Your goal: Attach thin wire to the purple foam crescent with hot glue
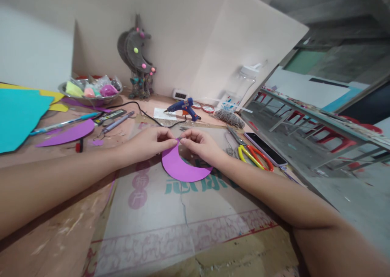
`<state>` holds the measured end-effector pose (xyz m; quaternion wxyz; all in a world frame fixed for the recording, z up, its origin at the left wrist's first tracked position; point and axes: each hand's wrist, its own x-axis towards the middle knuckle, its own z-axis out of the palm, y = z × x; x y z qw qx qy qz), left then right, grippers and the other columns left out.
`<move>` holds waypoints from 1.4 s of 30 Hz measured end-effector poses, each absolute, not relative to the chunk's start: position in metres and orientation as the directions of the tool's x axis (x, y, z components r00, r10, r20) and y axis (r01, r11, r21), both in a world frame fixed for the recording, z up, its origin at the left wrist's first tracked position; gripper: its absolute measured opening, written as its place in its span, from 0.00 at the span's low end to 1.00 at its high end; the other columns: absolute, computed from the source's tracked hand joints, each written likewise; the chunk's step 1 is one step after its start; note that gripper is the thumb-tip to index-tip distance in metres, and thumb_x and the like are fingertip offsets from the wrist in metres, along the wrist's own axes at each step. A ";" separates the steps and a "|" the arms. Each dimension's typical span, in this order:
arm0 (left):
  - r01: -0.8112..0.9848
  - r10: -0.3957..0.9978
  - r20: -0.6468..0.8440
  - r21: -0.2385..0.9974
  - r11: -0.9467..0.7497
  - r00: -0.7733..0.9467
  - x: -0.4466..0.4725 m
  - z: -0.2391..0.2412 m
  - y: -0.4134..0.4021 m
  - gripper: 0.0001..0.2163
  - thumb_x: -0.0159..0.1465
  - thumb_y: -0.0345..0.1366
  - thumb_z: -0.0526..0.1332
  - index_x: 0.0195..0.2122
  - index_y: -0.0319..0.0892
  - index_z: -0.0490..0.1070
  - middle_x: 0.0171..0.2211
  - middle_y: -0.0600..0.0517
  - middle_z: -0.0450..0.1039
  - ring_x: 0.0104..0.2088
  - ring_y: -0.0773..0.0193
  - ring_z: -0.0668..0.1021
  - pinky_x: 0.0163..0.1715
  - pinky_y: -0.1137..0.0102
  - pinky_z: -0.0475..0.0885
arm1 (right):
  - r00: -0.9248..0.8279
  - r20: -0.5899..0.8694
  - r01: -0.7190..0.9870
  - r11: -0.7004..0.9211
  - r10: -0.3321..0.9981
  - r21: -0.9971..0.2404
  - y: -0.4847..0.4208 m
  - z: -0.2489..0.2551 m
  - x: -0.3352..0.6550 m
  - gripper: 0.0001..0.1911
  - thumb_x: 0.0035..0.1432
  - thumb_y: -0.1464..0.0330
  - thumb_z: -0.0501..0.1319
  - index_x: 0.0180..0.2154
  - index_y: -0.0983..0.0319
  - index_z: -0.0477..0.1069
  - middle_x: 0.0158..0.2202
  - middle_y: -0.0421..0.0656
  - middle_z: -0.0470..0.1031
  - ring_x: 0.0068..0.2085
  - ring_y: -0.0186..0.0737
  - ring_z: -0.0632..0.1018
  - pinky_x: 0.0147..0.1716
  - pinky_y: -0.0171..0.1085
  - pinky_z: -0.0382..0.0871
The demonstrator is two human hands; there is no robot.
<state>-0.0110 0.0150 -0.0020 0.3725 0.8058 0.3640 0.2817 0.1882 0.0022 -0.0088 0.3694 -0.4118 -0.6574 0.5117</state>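
A purple paper crescent (178,169) stands tilted over the printed cardboard sheet (122,228), its curved lower edge toward me. My left hand (152,142) pinches the upper tip of the crescent between thumb and fingers. Close against it, the fingertips of my right hand (199,145) are closed at the same tip. A tiny dark bit shows between the two hands, too small to name. Just behind them lies a blue hot glue gun (183,107). Scissors (250,151) with yellow and red handles rest to the right of my right hand.
A phone (265,148), grey string (230,118) and a clear bottle (240,88) stand or lie rightward. At left are turquoise sheets (21,118), a purple offcut (67,134), pens and a bowl (91,100) of clay packs. A decorated grey crescent (137,51) stands against the board.
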 end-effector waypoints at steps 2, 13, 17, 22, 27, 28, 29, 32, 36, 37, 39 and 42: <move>0.368 0.792 0.187 0.808 -0.460 0.581 -0.011 -0.003 0.016 0.10 0.60 0.41 0.57 0.29 0.40 0.71 0.23 0.55 0.68 0.24 0.69 0.68 0.23 0.75 0.60 | -0.385 0.067 0.176 0.144 0.920 -0.974 0.002 -0.009 0.188 0.12 0.54 0.61 0.62 0.33 0.62 0.65 0.17 0.32 0.66 0.16 0.27 0.66 0.13 0.27 0.58; 0.330 0.841 0.144 0.875 -0.354 0.522 -0.010 -0.002 0.014 0.10 0.60 0.41 0.58 0.32 0.39 0.72 0.23 0.55 0.68 0.21 0.71 0.66 0.20 0.76 0.59 | -0.386 0.124 0.057 0.158 0.914 -0.986 0.001 -0.006 0.189 0.14 0.57 0.60 0.60 0.42 0.62 0.68 0.16 0.30 0.59 0.15 0.23 0.57 0.14 0.27 0.50; 0.338 0.876 0.191 0.869 -0.361 0.443 -0.011 0.000 0.012 0.11 0.60 0.42 0.58 0.33 0.40 0.73 0.25 0.55 0.71 0.23 0.70 0.68 0.22 0.76 0.61 | -0.322 0.152 0.077 0.186 0.934 -0.979 0.003 -0.005 0.190 0.16 0.58 0.58 0.58 0.40 0.63 0.69 0.23 0.35 0.67 0.17 0.22 0.58 0.14 0.27 0.50; 0.284 0.868 0.227 0.883 -0.375 0.441 -0.012 0.001 0.010 0.11 0.62 0.43 0.57 0.33 0.40 0.72 0.24 0.55 0.68 0.22 0.71 0.67 0.21 0.77 0.60 | -0.341 0.116 0.085 0.154 0.933 -0.984 0.004 -0.004 0.191 0.17 0.60 0.56 0.55 0.43 0.62 0.68 0.21 0.35 0.69 0.15 0.24 0.57 0.14 0.28 0.48; 0.279 0.857 0.230 0.879 -0.386 0.462 -0.011 0.004 0.004 0.11 0.63 0.42 0.56 0.34 0.39 0.70 0.23 0.55 0.67 0.21 0.71 0.67 0.19 0.77 0.60 | -0.396 0.052 0.153 0.122 0.917 -0.981 0.001 -0.005 0.190 0.18 0.60 0.57 0.55 0.47 0.61 0.66 0.20 0.35 0.71 0.15 0.26 0.59 0.14 0.28 0.52; 0.284 0.854 0.236 0.873 -0.395 0.463 -0.011 0.005 0.004 0.10 0.63 0.41 0.56 0.33 0.39 0.70 0.23 0.55 0.68 0.21 0.71 0.67 0.20 0.77 0.61 | -0.393 0.044 0.178 0.123 0.918 -0.976 0.001 -0.005 0.190 0.18 0.60 0.58 0.55 0.48 0.61 0.66 0.21 0.36 0.71 0.15 0.26 0.60 0.14 0.29 0.52; 0.290 0.853 0.244 0.867 -0.405 0.462 -0.011 0.006 0.003 0.10 0.63 0.41 0.56 0.33 0.39 0.70 0.24 0.54 0.69 0.22 0.71 0.68 0.21 0.77 0.62 | -0.379 0.047 0.211 0.136 0.924 -0.968 0.001 -0.004 0.190 0.18 0.59 0.58 0.55 0.48 0.61 0.66 0.22 0.36 0.72 0.15 0.26 0.60 0.14 0.29 0.53; 0.282 0.846 0.278 0.856 -0.433 0.455 -0.011 0.006 0.003 0.09 0.63 0.40 0.56 0.32 0.40 0.69 0.25 0.54 0.69 0.24 0.70 0.70 0.23 0.77 0.64 | -0.304 0.130 0.348 0.237 0.944 -0.907 0.001 -0.001 0.191 0.15 0.59 0.60 0.56 0.44 0.61 0.69 0.26 0.38 0.72 0.19 0.27 0.64 0.17 0.30 0.57; 0.212 0.856 0.247 0.903 -0.373 0.453 -0.011 0.004 0.004 0.09 0.64 0.40 0.55 0.32 0.40 0.66 0.23 0.56 0.67 0.22 0.71 0.69 0.21 0.77 0.64 | -0.246 0.229 0.358 0.308 0.942 -0.882 0.005 0.005 0.192 0.13 0.56 0.59 0.58 0.32 0.63 0.70 0.20 0.36 0.65 0.22 0.29 0.65 0.22 0.31 0.59; 0.199 0.863 0.229 0.917 -0.347 0.451 -0.011 0.003 0.005 0.10 0.65 0.41 0.54 0.31 0.40 0.65 0.22 0.56 0.67 0.21 0.71 0.69 0.20 0.77 0.63 | -0.245 0.216 0.326 0.290 0.945 -0.900 0.006 0.005 0.193 0.14 0.55 0.58 0.59 0.30 0.63 0.69 0.18 0.35 0.62 0.21 0.29 0.63 0.21 0.31 0.57; 0.185 0.871 0.204 0.931 -0.313 0.447 -0.011 0.002 0.006 0.10 0.65 0.41 0.54 0.30 0.41 0.63 0.20 0.57 0.65 0.19 0.72 0.68 0.18 0.77 0.63 | -0.259 0.168 0.271 0.238 0.951 -0.933 0.007 0.003 0.194 0.16 0.54 0.56 0.59 0.29 0.63 0.69 0.17 0.33 0.57 0.19 0.28 0.59 0.19 0.31 0.52; 0.181 0.869 0.194 0.935 -0.304 0.456 -0.010 0.001 0.007 0.11 0.65 0.42 0.54 0.29 0.41 0.61 0.19 0.58 0.63 0.18 0.72 0.68 0.17 0.77 0.62 | -0.296 0.110 0.215 0.179 0.949 -0.960 0.009 0.000 0.194 0.17 0.52 0.54 0.60 0.32 0.62 0.69 0.17 0.33 0.56 0.19 0.28 0.58 0.19 0.31 0.51</move>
